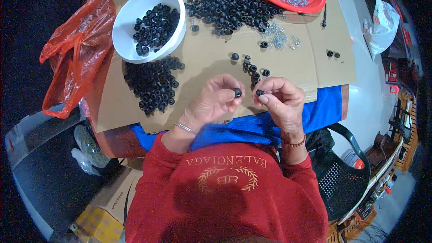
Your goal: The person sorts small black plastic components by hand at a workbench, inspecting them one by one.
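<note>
Between the thumb and fingers of my left hand (pixel 215 97) is a small round black part with a hole (pixel 237 92). Close by on the right, my right hand (pixel 284 103) pinches a smaller black piece (pixel 260 92), its exact kind too small to tell. The two pieces are apart, held over the cardboard's near edge. Just beyond my fingers lie several loose black parts (pixel 253 68). A pile of black ring-shaped parts (pixel 155 85) spreads left of my left hand, and a white bowl (pixel 180 27) with more of them stands behind it, tilted.
Cardboard (pixel 207 47) covers the table. Farther back are a large heap of black parts (pixel 234 6), small clear pieces (pixel 276 36) and a red tray (pixel 321 0). A red plastic bag (pixel 81 49) hangs at the left edge; a dark perforated chair (pixel 344 184) stands right.
</note>
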Demonstrator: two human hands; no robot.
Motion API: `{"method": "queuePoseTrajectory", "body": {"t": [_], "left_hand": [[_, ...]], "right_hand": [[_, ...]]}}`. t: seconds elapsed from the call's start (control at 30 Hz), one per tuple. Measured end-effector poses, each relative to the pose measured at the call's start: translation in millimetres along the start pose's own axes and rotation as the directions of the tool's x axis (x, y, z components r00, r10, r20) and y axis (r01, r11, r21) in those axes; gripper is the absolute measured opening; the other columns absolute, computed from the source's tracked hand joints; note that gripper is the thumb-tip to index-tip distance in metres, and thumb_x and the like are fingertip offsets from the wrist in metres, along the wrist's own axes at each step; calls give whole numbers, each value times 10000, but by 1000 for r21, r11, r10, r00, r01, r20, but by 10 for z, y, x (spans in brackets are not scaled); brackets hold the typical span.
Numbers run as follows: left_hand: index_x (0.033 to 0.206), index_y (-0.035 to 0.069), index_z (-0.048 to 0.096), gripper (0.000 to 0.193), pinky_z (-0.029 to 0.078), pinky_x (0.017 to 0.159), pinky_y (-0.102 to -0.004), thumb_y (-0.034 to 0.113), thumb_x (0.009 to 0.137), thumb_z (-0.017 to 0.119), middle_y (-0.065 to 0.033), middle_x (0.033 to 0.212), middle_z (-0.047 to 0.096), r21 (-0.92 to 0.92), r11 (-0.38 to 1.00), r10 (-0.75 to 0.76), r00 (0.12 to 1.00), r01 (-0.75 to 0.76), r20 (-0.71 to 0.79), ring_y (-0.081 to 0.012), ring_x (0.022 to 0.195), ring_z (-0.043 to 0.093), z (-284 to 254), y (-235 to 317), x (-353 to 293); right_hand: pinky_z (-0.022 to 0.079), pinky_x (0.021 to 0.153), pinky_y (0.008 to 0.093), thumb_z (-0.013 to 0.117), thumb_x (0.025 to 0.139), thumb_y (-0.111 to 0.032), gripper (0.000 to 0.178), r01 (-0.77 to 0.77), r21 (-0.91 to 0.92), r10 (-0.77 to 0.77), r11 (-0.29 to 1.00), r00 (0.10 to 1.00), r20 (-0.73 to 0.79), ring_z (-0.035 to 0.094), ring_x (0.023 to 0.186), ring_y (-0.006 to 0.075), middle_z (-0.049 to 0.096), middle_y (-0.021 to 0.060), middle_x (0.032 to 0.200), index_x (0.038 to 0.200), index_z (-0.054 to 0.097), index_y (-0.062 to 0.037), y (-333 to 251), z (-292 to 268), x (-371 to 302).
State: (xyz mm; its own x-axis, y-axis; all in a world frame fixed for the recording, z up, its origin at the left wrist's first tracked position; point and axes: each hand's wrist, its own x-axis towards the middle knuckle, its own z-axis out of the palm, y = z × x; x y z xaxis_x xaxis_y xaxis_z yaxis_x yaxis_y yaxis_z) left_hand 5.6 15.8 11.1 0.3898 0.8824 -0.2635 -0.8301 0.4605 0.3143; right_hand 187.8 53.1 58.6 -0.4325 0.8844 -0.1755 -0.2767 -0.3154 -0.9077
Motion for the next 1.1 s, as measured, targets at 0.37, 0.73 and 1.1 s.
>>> {"method": "queuePoseTrajectory", "body": {"t": [0.37, 0.73, 1.1], "left_hand": [[936, 44, 549, 197, 456, 501, -194, 60, 766, 647, -103, 845, 545, 2, 1000, 17, 1000, -17, 23, -124, 676, 552, -30, -24, 21], [938, 31, 575, 159, 485, 560, -219, 25, 780, 595, -131, 919, 594, -47, 998, 32, 995, -28, 99, -126, 711, 575, -48, -30, 33], [943, 37, 578, 167, 482, 561, -235, -1, 781, 578, -146, 923, 601, -58, 998, 20, 998, -16, 58, -151, 705, 587, -45, -34, 11]], "right_hand": [[476, 627, 253, 578, 777, 63, 86, 7, -96, -11, 995, 999, -35, 563, 702, 156, 586, 123, 812, 858, 552, 48, 4, 14, 8], [466, 628, 257, 607, 730, 100, 150, 112, -130, -112, 985, 994, 5, 553, 710, 160, 563, 106, 787, 836, 531, 24, 34, -12, 28], [467, 715, 264, 614, 708, 114, 171, 179, -289, -172, 940, 984, 50, 570, 809, 171, 591, 115, 870, 856, 580, 36, -47, 40, -32]]}}
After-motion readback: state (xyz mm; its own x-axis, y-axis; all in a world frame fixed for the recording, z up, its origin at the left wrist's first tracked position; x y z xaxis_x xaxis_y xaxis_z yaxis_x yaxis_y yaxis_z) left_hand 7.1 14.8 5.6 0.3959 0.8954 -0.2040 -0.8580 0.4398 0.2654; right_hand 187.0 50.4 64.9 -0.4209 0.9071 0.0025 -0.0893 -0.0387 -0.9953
